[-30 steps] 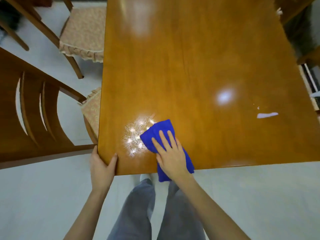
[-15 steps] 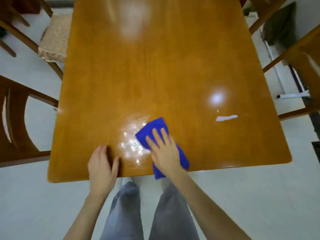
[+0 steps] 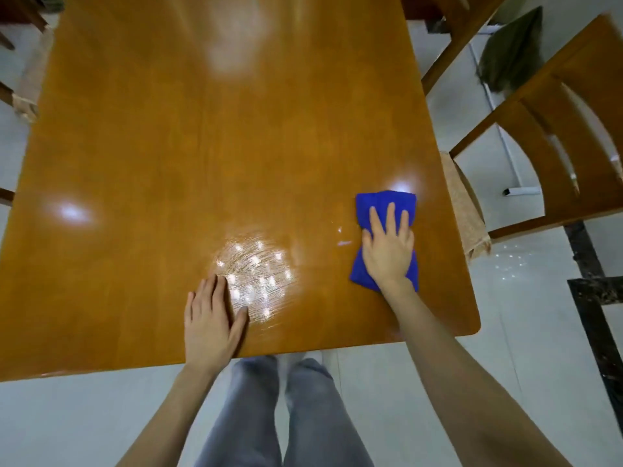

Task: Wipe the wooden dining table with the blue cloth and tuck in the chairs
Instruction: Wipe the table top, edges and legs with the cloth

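The right hand (image 3: 387,247) lies flat, fingers spread, pressing down on the blue cloth (image 3: 384,210), which sits folded on the wooden desk (image 3: 202,146) near its right edge and a little in from the near edge; the hand is open on the cloth rather than clenched around it. The left hand (image 3: 210,321) rests palm down and released on the desk close to the near edge, holding nothing. Just beside its fingertips, between the two hands, a streaky wet patch (image 3: 256,274) glints on the surface. At the right of the desk a wooden chair (image 3: 556,156) stands with its curved slatted back away from the desk edge and its beige seat cushion (image 3: 465,210) reaching just beside the edge. Grey trouser legs (image 3: 286,416) show below the desk on a pale tiled floor (image 3: 67,423).
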